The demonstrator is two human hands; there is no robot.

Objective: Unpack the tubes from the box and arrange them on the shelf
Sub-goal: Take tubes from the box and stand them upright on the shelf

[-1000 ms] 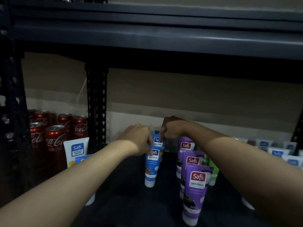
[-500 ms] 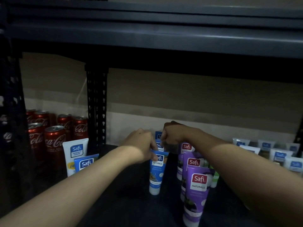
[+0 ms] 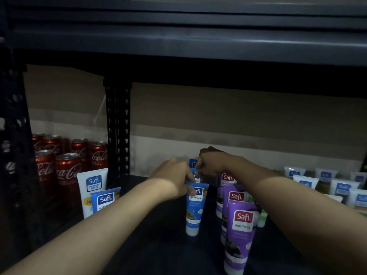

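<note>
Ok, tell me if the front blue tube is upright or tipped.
Upright: the front blue tube stands on its white cap on the shelf, crimped end up, pinched by the left hand.

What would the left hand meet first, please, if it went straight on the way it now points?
Probably the second blue tube, just behind the front blue tube that the left hand pinches; the right hand seems to hold its top. Depth is hard to judge.

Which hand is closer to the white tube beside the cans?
Left. The left hand, pinching a blue tube, sits right of the white tube; the right hand is farther right.
</note>
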